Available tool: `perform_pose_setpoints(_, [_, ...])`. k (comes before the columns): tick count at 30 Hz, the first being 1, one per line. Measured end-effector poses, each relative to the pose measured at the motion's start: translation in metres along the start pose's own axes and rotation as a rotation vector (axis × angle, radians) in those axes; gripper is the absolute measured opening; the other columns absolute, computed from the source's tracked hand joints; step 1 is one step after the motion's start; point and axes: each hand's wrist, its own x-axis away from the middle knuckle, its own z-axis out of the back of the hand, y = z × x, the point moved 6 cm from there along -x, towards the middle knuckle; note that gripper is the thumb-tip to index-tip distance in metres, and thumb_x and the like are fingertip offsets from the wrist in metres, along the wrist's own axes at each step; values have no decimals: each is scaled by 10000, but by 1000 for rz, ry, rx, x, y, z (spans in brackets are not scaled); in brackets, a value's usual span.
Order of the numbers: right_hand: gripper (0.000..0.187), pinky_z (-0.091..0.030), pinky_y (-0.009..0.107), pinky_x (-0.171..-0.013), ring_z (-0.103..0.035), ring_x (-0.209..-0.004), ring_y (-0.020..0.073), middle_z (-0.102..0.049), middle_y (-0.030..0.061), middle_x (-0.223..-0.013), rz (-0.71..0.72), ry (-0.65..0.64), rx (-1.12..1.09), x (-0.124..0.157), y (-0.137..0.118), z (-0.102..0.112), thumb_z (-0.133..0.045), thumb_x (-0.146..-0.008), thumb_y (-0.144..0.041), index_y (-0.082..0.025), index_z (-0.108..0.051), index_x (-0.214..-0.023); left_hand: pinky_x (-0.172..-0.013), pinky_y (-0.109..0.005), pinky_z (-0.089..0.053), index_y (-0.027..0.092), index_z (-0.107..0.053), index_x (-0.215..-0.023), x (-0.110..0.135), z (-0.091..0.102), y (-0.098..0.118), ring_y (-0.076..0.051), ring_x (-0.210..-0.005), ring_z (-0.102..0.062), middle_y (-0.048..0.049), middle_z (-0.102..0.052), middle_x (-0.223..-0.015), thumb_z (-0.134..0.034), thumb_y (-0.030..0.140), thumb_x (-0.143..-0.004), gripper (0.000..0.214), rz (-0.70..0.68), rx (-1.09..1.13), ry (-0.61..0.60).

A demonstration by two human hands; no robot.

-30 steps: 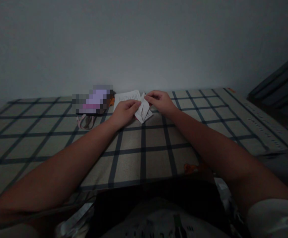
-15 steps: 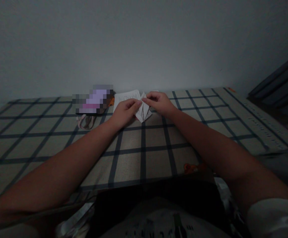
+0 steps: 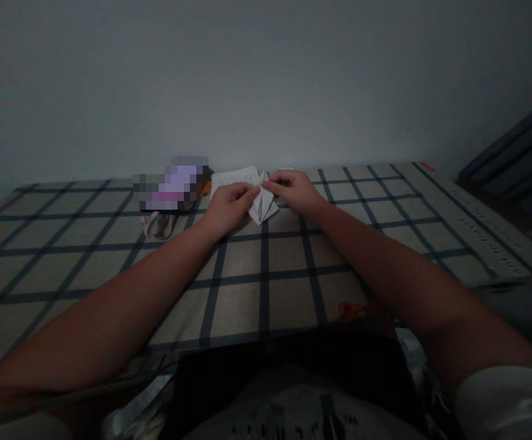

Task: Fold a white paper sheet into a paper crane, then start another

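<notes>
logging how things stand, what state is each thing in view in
Small white paper: folded, pinched by left hand and right hand
White printed sheet: print side up, partly hidden
Purple rectangular object: pixelated, on or off unclear
Pale pink cord: looped, slack
Beige cloth with dark checks: spread out

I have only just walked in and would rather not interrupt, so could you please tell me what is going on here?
A person is handling a small piece of folded white paper over a checked cloth. The left hand pinches its left side, and the right hand has its fingertips on the upper part; creases and pointed flaps show. A printed page lies just behind the left hand. Further left is a pixelated lilac item with a pale strap beside it.
</notes>
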Motion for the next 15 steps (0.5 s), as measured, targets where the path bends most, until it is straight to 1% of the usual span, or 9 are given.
perform_pose_setpoints(5, [321, -452, 270, -639, -536, -668, 120, -599, 0, -704, -2, -20, -59, 1, -4, -1, -688, -810, -479, -160, -655, -789, -614, -255, -461, 152, -707, -823, 0, 1, 0, -166, -691, -594, -45, -687, -744, -603, 554, -867, 418, -4, 2, 21])
perform_pose_setpoints(9, [243, -470, 265, -640, -540, -656, 112, -609, -5, -718, -17, 31, -129, -1, -1, 1, -689, -795, -403, -164, -653, -823, -629, -256, -457, 148, -715, -817, 2, 1, 4, -160, -681, -589, -42, -698, -747, -617, 527, -864, 394, 19, -20, 16])
perform_pose_setpoints(12, [194, -482, 261, -645, -556, -667, 113, -609, -10, -715, -20, 51, -129, -2, 2, 2, -696, -788, -352, -171, -627, -792, -631, -258, -448, 148, -717, -802, 4, 1, 7, -156, -664, -577, -36, -697, -731, -625, 507, -857, 375, 50, -46, 1])
perform_pose_setpoints(15, [183, -494, 254, -643, -561, -664, 110, -603, -17, -709, -13, 49, -130, -1, 2, 1, -691, -804, -336, -178, -605, -769, -606, -259, -427, 152, -709, -778, 4, 1, 9, -153, -650, -562, -33, -688, -718, -627, 507, -851, 371, 55, -60, 4])
